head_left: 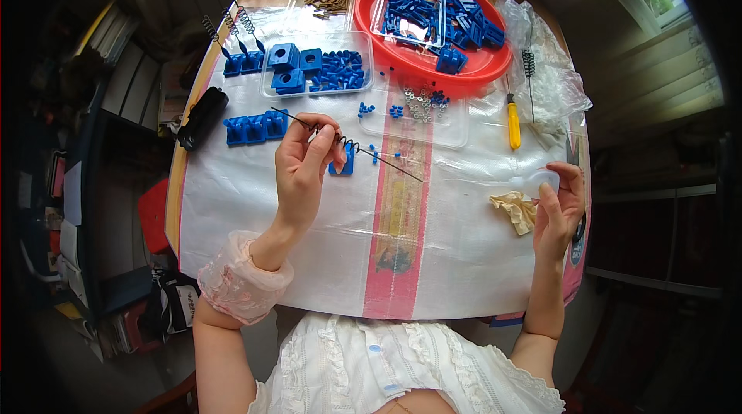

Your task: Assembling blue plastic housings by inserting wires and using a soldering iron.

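My left hand (305, 155) pinches a black wire spring (352, 146), whose straight ends stick out up-left and down-right. Under its fingertips, on the table cover, sits a small blue plastic block (342, 164), partly hidden by the hand. My right hand (563, 205) is closed around a translucent white squeeze bottle (536, 181) with a long thin nozzle that points left. Beside that hand lies a crumpled pale yellow paper or cloth (513, 211). Tiny blue plugs (375, 153) are scattered to the right of the block.
Blue parts fill a red basin (495, 66) and a clear tray (318, 92). Brass pins (328, 1) and metal nuts (418, 105) lie farther back. Springs stand upright in blue bases (244, 63) at left. A yellow-handled screwdriver (513, 126) and plastic bag (553, 78) are at right.
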Tool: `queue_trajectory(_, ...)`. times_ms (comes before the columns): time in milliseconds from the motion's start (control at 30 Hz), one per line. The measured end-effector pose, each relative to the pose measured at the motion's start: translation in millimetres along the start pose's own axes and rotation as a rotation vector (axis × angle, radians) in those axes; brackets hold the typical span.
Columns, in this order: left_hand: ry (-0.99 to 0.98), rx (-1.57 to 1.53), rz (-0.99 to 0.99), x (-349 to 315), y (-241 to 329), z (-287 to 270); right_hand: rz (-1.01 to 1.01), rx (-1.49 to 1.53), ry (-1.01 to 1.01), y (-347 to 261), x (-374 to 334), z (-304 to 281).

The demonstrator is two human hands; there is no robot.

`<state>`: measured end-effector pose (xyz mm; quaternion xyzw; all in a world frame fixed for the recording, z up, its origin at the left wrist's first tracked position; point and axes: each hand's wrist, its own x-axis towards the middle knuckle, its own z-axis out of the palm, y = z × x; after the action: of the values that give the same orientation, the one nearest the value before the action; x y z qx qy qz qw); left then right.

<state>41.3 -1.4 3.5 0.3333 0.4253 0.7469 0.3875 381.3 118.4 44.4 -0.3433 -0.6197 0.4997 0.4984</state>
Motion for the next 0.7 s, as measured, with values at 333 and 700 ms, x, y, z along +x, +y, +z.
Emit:
queue_trajectory(333,-0.005,0.019,-0.012,-0.4,1.0,-0.7,-0.004,0.007,0.008,1.9,0.5,-0.2)
queue_trajectory(700,0.02,0.008,-0.005,0.3,1.1,2.5,0.004,0.005,0.014,-2.0,0.7,1.8)
